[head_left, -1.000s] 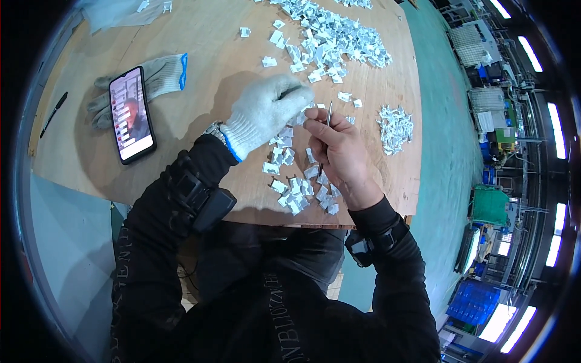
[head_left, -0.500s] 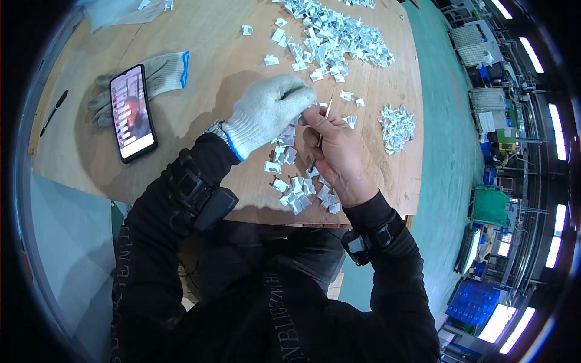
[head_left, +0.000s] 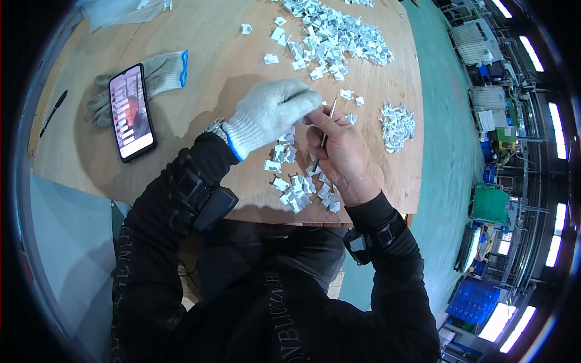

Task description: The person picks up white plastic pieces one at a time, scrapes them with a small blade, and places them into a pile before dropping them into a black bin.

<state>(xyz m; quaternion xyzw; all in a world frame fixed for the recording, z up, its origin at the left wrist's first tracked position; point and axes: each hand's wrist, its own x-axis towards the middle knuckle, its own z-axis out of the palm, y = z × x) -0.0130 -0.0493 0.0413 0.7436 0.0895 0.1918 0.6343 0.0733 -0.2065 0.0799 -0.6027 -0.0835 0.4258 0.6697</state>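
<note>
Slim dark rod-shaped tool (head_left: 324,143) with a bright metal tip (head_left: 333,107), firmly in the grip of the bare right hand (head_left: 343,147), curled closed around it. Long axis pointing forward, tip end leaning rightward. Just right of the left hand (head_left: 272,112) in a white knitted glove (head_left: 247,134), bent inward close beside the right hand; cannot tell its opening or hold.

Gloved left hand (head_left: 273,114), bare right hand (head_left: 341,145) holding thin tool (head_left: 333,109), pale pieces (head_left: 348,42) on wooden table (head_left: 212,42)
</note>
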